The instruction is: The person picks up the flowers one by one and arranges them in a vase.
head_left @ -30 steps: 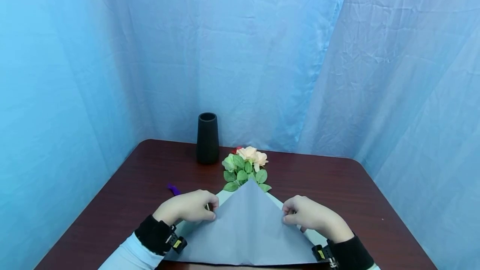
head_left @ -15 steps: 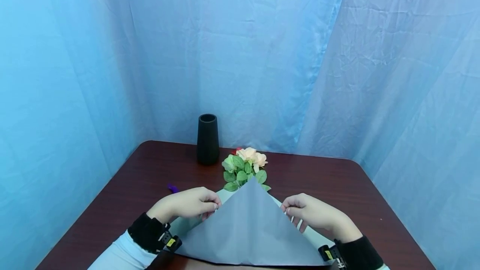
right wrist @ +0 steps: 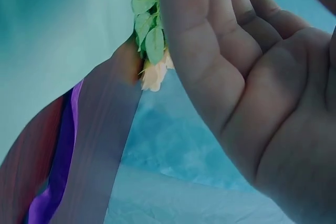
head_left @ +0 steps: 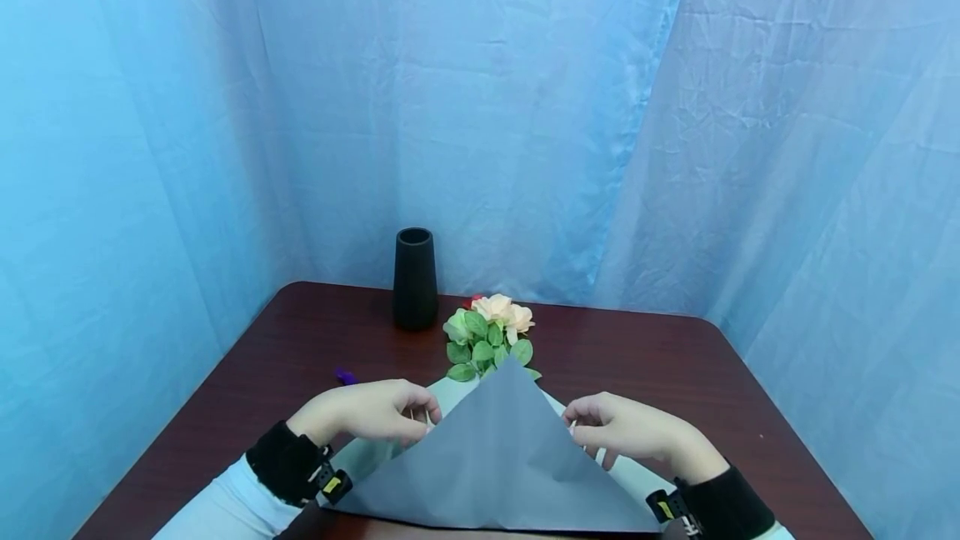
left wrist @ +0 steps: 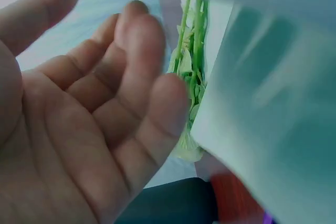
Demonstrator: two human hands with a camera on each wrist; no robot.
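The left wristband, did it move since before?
Yes, in the head view, the left wristband has shifted farther left of the black vase.

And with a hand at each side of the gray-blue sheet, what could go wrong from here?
Uneven pulling by the left hand and right hand, on opposite sides of the gray-blue sheet, might crease it. Its tip overlaps the green leaves in the head view, so sliding it could snag them. It also hides the stems from that camera, so they might shift unnoticed there.

The brown table (head_left: pixel 645 348) carries vase (head_left: pixel 415 286), paper (head_left: pixel 495 457), ribbon (head_left: pixel 346 377).
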